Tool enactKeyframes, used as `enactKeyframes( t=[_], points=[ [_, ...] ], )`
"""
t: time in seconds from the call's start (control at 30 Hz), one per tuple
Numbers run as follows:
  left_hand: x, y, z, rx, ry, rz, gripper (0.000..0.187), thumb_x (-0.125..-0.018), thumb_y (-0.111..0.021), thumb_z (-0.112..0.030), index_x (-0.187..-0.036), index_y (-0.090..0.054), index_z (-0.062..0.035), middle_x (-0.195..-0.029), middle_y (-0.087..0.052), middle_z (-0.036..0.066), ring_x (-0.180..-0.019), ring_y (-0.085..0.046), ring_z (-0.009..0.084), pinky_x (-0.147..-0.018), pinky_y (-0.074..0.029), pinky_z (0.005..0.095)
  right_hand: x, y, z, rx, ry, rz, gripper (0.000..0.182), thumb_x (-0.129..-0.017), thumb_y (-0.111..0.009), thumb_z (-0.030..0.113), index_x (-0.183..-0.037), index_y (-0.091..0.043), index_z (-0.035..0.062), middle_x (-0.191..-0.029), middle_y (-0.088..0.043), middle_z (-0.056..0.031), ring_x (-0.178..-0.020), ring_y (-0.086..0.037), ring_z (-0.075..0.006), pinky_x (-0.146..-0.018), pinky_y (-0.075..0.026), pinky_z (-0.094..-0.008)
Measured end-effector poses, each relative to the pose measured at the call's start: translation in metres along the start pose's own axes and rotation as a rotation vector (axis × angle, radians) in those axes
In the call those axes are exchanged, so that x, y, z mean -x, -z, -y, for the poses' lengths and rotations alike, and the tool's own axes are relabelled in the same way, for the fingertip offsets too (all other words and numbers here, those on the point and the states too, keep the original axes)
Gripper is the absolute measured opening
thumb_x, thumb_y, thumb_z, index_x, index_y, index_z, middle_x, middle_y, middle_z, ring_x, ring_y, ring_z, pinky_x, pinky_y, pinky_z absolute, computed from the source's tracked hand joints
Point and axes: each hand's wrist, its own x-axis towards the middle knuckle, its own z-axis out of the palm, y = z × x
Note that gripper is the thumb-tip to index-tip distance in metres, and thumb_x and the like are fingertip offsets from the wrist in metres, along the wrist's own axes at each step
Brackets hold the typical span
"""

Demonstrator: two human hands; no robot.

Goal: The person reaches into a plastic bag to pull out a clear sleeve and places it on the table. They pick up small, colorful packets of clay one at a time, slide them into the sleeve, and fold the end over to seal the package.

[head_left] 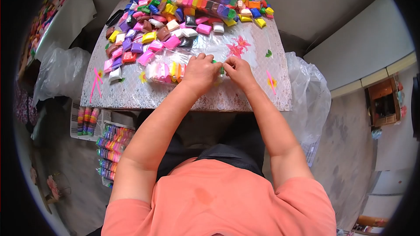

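A clear plastic bag (164, 72) lies near the table's front edge, with a row of small coloured packets inside, running from white and pink to yellow and orange. My left hand (200, 75) rests over the middle of this row with its fingers curled down on it, hiding the packets underneath. At the row's right end, a bit of green (222, 70) shows between my hands. My right hand (239, 73) pinches at that end, thumb and fingertips together, close to the left fingertips. The exact spot it grips is partly hidden.
A heap of loose coloured packets (148, 37) covers the table's back and left. Filled packs (203, 0) lie on the heap. Pink strips (96, 85) lie on the lace-patterned tablecloth (183, 102). Plastic bags (306, 91) hang beside the table; a crate of filled packs (114, 146) stands below left.
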Motion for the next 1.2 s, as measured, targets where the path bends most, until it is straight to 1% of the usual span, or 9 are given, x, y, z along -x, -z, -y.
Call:
enactKeyframes(
  t=[0.13, 0.23, 0.43, 0.53, 0.63, 0.87, 1.0, 1.13, 1.2],
  points=[
    [-0.010, -0.003, 0.007, -0.009, -0.103, -0.017, 0.023, -0.069, -0.068, -0.012, -0.092, -0.070, -0.0111, -0.099, -0.065, 0.005, -0.101, -0.059, 0.0270, -0.083, -0.050, 0.0375, -0.001, -0.002, -0.002, -0.037, 0.025, -0.052, 0.018, -0.084, -0.066, 0.017, -0.083, -0.063, -0.0011, -0.069, -0.065, -0.0107, -0.064, -0.064, -0.0179, -0.061, -0.050, -0.0318],
    [-0.013, -0.006, 0.020, 0.083, -0.232, -0.074, 0.024, -0.067, -0.067, -0.008, -0.090, -0.070, -0.0099, -0.098, -0.065, 0.005, -0.100, -0.059, 0.0270, -0.082, -0.051, 0.0350, 0.005, 0.003, 0.006, -0.130, -0.076, -0.016, 0.021, -0.085, -0.067, 0.019, -0.081, -0.060, -0.0003, -0.069, -0.064, -0.0080, -0.062, -0.063, -0.0153, -0.055, -0.050, -0.0301],
    [-0.020, 0.001, 0.035, 0.158, -0.273, -0.025, 0.035, -0.056, -0.073, -0.001, -0.090, -0.070, -0.0089, -0.097, -0.065, 0.005, -0.100, -0.059, 0.0265, -0.085, -0.051, 0.0352, 0.006, 0.006, 0.031, -0.239, -0.360, -0.179, 0.024, -0.086, -0.070, 0.024, -0.084, -0.060, 0.0016, -0.077, -0.064, -0.0063, -0.060, -0.061, -0.0126, -0.046, -0.050, -0.0291],
    [-0.023, 0.005, 0.037, 0.185, -0.356, 0.008, 0.036, -0.053, -0.074, 0.000, -0.088, -0.069, -0.0080, -0.096, -0.065, 0.005, -0.100, -0.059, 0.0268, -0.085, -0.051, 0.0358, 0.002, 0.004, 0.017, -0.178, -0.278, 0.010, 0.022, -0.084, -0.071, 0.022, -0.084, -0.063, 0.0013, -0.073, -0.064, -0.0051, -0.058, -0.058, -0.0113, -0.048, -0.048, -0.0276],
    [-0.026, 0.012, 0.037, 0.125, -0.447, 0.031, 0.033, -0.055, -0.073, -0.002, -0.087, -0.068, -0.0070, -0.095, -0.065, 0.005, -0.099, -0.059, 0.0268, -0.083, -0.052, 0.0358, -0.003, -0.004, 0.002, -0.103, -0.058, -0.034, 0.020, -0.083, -0.071, 0.020, -0.081, -0.065, 0.0011, -0.068, -0.063, -0.0037, -0.057, -0.056, -0.0099, -0.050, -0.046, -0.0262],
    [-0.052, 0.020, 0.043, 0.119, -0.696, 0.153, 0.025, -0.061, -0.065, -0.002, -0.086, -0.068, -0.0066, -0.091, -0.065, 0.006, -0.096, -0.059, 0.0263, -0.080, -0.052, 0.0353, 0.002, -0.005, 0.016, -0.272, -0.071, -0.094, 0.015, -0.085, -0.067, 0.015, -0.079, -0.064, 0.0018, -0.065, -0.061, -0.0014, -0.057, -0.054, -0.0067, -0.049, -0.044, -0.0247],
    [-0.045, 0.000, 0.041, 0.081, -0.602, 0.300, 0.025, -0.064, -0.064, -0.004, -0.088, -0.068, -0.0069, -0.092, -0.065, 0.007, -0.099, -0.060, 0.0274, -0.081, -0.051, 0.0369, 0.009, -0.010, 0.015, -0.356, -0.098, -0.115, 0.014, -0.087, -0.066, 0.016, -0.081, -0.063, 0.0036, -0.066, -0.059, 0.0008, -0.058, -0.054, -0.0055, -0.046, -0.045, -0.0225],
    [-0.038, 0.005, 0.033, -0.008, -0.534, 0.266, 0.028, -0.067, -0.063, -0.001, -0.095, -0.068, -0.0061, -0.097, -0.065, 0.009, -0.097, -0.062, 0.0296, -0.083, -0.052, 0.0380, 0.010, -0.013, 0.012, -0.389, -0.136, -0.131, 0.014, -0.088, -0.066, 0.017, -0.081, -0.063, 0.0045, -0.068, -0.059, 0.0016, -0.059, -0.054, -0.0049, -0.047, -0.046, -0.0217],
    [-0.031, 0.025, 0.031, 0.141, -0.429, 0.196, 0.031, -0.068, -0.064, 0.000, -0.098, -0.068, -0.0051, -0.103, -0.066, 0.010, -0.099, -0.062, 0.0313, -0.085, -0.051, 0.0382, 0.011, -0.010, 0.015, -0.401, -0.139, -0.122, 0.014, -0.088, -0.065, 0.017, -0.082, -0.063, 0.0050, -0.069, -0.060, 0.0019, -0.060, -0.055, -0.0047, -0.048, -0.046, -0.0215]
  ],
)
